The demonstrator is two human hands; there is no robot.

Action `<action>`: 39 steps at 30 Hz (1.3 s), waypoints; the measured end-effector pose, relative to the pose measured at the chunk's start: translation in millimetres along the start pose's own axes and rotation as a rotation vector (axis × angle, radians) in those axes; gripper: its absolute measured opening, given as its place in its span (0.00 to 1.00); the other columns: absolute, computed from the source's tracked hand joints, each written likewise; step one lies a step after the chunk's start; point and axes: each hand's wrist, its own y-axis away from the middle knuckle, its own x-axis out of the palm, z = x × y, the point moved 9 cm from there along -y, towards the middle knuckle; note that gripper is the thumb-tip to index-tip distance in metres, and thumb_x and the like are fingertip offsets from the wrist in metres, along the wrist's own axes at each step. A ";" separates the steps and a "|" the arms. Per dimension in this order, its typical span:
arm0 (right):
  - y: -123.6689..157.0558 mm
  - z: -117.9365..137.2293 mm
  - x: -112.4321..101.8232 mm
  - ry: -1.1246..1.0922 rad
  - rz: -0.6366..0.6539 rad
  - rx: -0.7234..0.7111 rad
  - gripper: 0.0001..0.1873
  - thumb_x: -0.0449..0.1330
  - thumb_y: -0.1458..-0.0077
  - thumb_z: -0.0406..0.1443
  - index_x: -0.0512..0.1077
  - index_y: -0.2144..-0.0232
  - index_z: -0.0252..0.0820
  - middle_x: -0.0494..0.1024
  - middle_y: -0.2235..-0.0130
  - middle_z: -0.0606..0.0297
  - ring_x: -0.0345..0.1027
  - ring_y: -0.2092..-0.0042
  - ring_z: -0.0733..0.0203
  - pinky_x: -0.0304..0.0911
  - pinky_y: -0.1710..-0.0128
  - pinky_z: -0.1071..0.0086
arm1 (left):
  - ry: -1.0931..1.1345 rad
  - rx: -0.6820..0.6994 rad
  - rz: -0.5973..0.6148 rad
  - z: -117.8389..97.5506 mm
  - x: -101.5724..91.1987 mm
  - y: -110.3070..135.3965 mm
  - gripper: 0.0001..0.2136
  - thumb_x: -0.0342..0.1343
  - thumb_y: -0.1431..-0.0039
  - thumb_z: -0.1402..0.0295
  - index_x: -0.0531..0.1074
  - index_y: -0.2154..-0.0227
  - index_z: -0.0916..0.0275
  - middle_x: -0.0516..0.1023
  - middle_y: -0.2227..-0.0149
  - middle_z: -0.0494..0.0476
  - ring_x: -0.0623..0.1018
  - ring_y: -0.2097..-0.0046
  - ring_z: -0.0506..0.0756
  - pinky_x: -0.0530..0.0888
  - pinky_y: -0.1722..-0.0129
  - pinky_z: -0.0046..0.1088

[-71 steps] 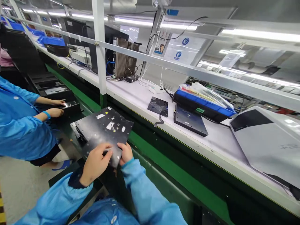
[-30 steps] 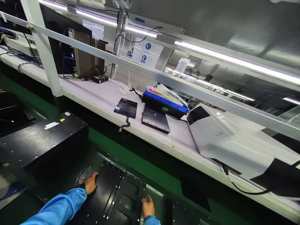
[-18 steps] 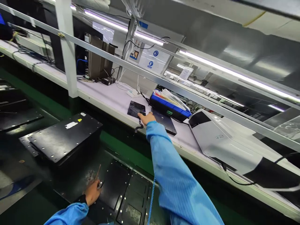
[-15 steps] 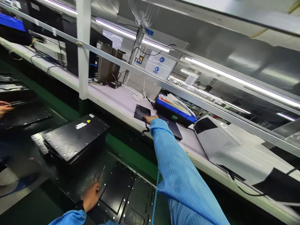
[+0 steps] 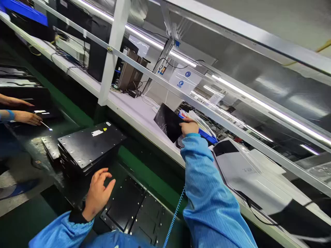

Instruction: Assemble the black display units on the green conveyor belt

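Note:
My right hand [image 5: 190, 126] grips the right edge of a flat black rectangular panel [image 5: 168, 122], which is tilted up above the white shelf [image 5: 131, 111]. Its far fingers are partly hidden behind the panel. Lower left, my left hand [image 5: 98, 193] is raised with its fingers apart and nothing in them. It is between a stack of black metal plates or cases [image 5: 90, 144] and black perforated metal panels [image 5: 126, 203] on the bench. White and yellow labels mark the stack's top.
A blue bin [image 5: 208, 136] of papers stands behind my right hand. A grey-white sheet or cover [image 5: 248, 172] leans on the shelf at right. A blue coiled cord [image 5: 176, 210] hangs before me. Another person's hands [image 5: 24, 117] work at far left. A metal rail [image 5: 155, 74] crosses above the shelf.
My right hand has lifted the black panel off the shelf and tilted it. My left hand has risen and spread its fingers; the thin pointed item seen at it earlier no longer shows.

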 end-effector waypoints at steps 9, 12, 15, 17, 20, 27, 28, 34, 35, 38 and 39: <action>230.0 51.8 -147.0 -0.001 0.211 -0.453 0.11 0.65 0.37 0.31 0.80 0.54 0.48 0.82 0.62 0.61 0.73 0.58 0.52 0.70 0.57 0.57 | 0.302 0.715 0.163 -218.2 -15.6 26.4 0.22 0.71 0.47 0.61 0.69 0.53 0.53 0.72 0.45 0.59 0.70 0.36 0.68 0.72 0.38 0.57; 293.3 41.1 -112.2 -0.053 0.467 -0.507 0.10 0.59 0.32 0.30 0.79 0.53 0.43 0.82 0.63 0.61 0.67 0.66 0.59 0.64 0.66 0.62 | 0.265 0.783 0.539 -224.4 58.3 61.1 0.30 0.73 0.50 0.57 0.67 0.47 0.53 0.72 0.44 0.61 0.70 0.37 0.67 0.71 0.37 0.56; 347.4 16.0 -77.0 -0.043 0.593 -0.583 0.10 0.57 0.29 0.33 0.79 0.57 0.40 0.80 0.66 0.63 0.62 0.68 0.61 0.54 0.71 0.61 | 0.205 0.781 0.771 -203.0 129.4 100.7 0.35 0.73 0.50 0.58 0.65 0.41 0.54 0.69 0.39 0.65 0.66 0.34 0.69 0.68 0.36 0.57; 375.2 -1.4 -65.7 -0.037 0.610 -0.612 0.09 0.57 0.29 0.33 0.78 0.59 0.38 0.78 0.68 0.63 0.61 0.68 0.60 0.49 0.71 0.61 | 0.150 0.761 0.858 -184.2 164.4 126.1 0.35 0.72 0.49 0.60 0.65 0.39 0.54 0.67 0.35 0.65 0.62 0.31 0.70 0.65 0.35 0.59; 402.8 -22.1 -63.7 -0.061 0.617 -0.635 0.09 0.57 0.29 0.32 0.78 0.59 0.36 0.77 0.67 0.63 0.61 0.66 0.60 0.49 0.69 0.61 | 0.045 0.751 0.992 -162.9 197.4 163.8 0.33 0.68 0.46 0.63 0.66 0.37 0.54 0.69 0.36 0.65 0.60 0.30 0.72 0.63 0.35 0.61; 421.1 -58.0 -52.0 -0.074 0.816 -0.591 0.10 0.59 0.29 0.36 0.77 0.63 0.40 0.76 0.68 0.63 0.62 0.62 0.59 0.50 0.66 0.61 | -0.149 0.632 1.030 -146.1 224.4 194.9 0.27 0.66 0.46 0.65 0.75 0.42 0.54 0.67 0.32 0.62 0.55 0.29 0.75 0.58 0.35 0.62; 422.1 -61.0 -47.4 -0.077 0.858 -0.581 0.10 0.59 0.29 0.37 0.76 0.65 0.41 0.76 0.68 0.64 0.62 0.61 0.59 0.51 0.65 0.61 | -0.137 0.621 1.063 -145.1 228.7 198.5 0.28 0.66 0.47 0.65 0.74 0.41 0.54 0.70 0.34 0.61 0.55 0.29 0.74 0.58 0.36 0.62; 434.5 -69.0 -16.2 -0.082 1.091 -0.556 0.10 0.59 0.30 0.35 0.75 0.67 0.43 0.78 0.65 0.63 0.65 0.56 0.57 0.57 0.56 0.62 | -0.086 0.539 1.106 -131.5 244.9 205.7 0.23 0.65 0.47 0.64 0.77 0.46 0.55 0.76 0.40 0.62 0.56 0.28 0.72 0.55 0.33 0.59; 435.3 -68.9 -12.7 -0.109 1.113 -0.555 0.11 0.59 0.30 0.35 0.76 0.67 0.43 0.78 0.64 0.62 0.65 0.56 0.57 0.58 0.54 0.61 | -0.075 0.515 1.130 -126.7 247.2 207.4 0.22 0.66 0.47 0.65 0.78 0.48 0.55 0.78 0.41 0.61 0.56 0.28 0.72 0.54 0.33 0.59; 432.0 -74.3 0.0 -0.194 1.176 -0.528 0.07 0.61 0.33 0.35 0.79 0.64 0.42 0.79 0.62 0.60 0.69 0.57 0.57 0.62 0.54 0.63 | -0.034 0.349 1.266 -100.7 257.6 212.5 0.20 0.67 0.48 0.65 0.79 0.50 0.55 0.81 0.45 0.58 0.64 0.31 0.70 0.59 0.33 0.54; 429.6 -80.0 6.9 -0.203 1.201 -0.500 0.06 0.62 0.34 0.34 0.79 0.62 0.42 0.80 0.62 0.60 0.70 0.58 0.58 0.63 0.55 0.64 | -0.013 0.260 1.321 -88.4 262.3 214.4 0.20 0.67 0.48 0.64 0.79 0.50 0.56 0.82 0.47 0.58 0.70 0.35 0.70 0.63 0.36 0.51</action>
